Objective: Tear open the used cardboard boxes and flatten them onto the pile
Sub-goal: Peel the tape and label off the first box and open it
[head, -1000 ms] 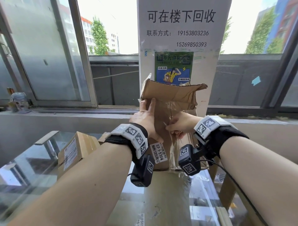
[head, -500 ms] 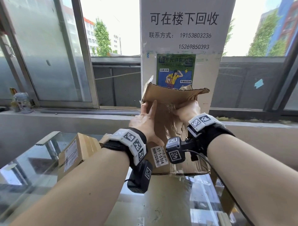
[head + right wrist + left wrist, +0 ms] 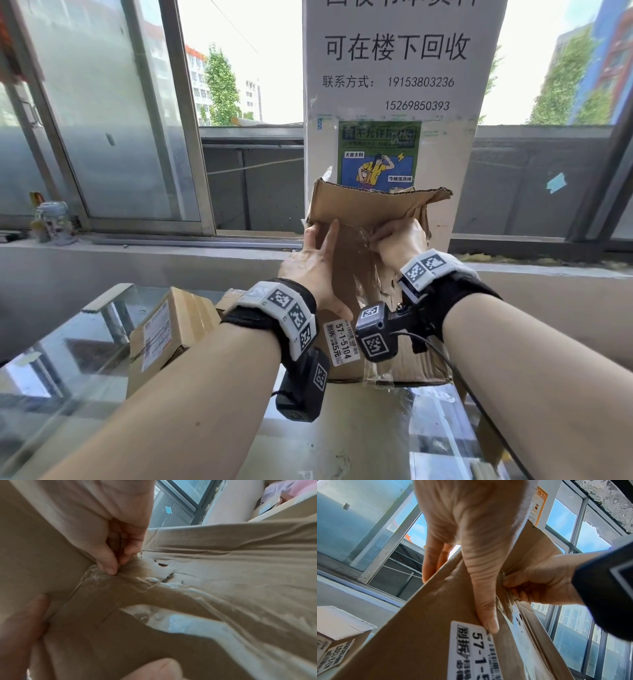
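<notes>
A worn brown cardboard box (image 3: 373, 212) stands upright on the glass table, its top flap bent over. It carries a white label (image 3: 340, 342) reading 57-1-5104. My left hand (image 3: 317, 253) grips the box's left edge, thumb (image 3: 485, 605) on the front face and fingers behind. My right hand (image 3: 394, 240) pinches a strip of clear packing tape (image 3: 106, 580) along the box's middle seam, near the top. The tape (image 3: 506, 601) lifts wrinkled off the torn cardboard below the pinch.
A smaller sealed box (image 3: 168, 335) with a shipping label lies on the glass table (image 3: 61, 387) at my left. More flat cardboard (image 3: 363, 438) lies under the glass. A white pillar with posters (image 3: 397, 102) stands right behind the box, with a window ledge and sliding windows beyond.
My right hand has moved up the seam from mid-height to near the top flap, peeling tape with it. The left hand has kept its hold on the box's left edge.
</notes>
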A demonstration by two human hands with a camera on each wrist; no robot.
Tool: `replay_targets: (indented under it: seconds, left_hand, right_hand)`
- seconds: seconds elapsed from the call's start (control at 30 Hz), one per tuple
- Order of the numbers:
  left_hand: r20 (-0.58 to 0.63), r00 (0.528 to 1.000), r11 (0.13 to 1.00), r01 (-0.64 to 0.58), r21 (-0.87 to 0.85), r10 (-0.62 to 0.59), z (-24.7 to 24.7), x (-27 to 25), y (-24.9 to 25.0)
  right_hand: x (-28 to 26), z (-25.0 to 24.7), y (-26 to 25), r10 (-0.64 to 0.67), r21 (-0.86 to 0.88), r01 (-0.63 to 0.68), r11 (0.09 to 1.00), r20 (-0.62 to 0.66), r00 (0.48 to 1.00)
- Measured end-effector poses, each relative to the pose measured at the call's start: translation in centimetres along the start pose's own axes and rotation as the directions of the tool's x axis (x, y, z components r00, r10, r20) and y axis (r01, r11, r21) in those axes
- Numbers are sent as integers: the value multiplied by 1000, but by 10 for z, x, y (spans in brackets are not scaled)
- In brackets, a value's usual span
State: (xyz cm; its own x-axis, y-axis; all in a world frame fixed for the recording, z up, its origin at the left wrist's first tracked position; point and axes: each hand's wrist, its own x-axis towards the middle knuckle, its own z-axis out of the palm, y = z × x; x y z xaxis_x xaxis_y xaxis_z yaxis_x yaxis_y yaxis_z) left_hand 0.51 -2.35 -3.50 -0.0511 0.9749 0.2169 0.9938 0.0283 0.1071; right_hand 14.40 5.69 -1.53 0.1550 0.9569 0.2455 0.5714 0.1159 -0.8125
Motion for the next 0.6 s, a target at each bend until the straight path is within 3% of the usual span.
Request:
replay_targets:
  seconds: [0.23,0.4,0.6]
  left_hand:
    - [7,1000,1000,-16,1,16,2,0,0]
    - [-5,1000,1000,-15,0,15,0,-6,0]
    - [-1,1000,1000,-12,-24,12,-1,-6,-1]
  right_hand:
    - [-16,-4,6,-121,-71,124,990,40,992]
    - [-21,-4,3,-137,-90,136,987,-1,991]
    - [-26,-1,0,-132,1,133,991,-109,985]
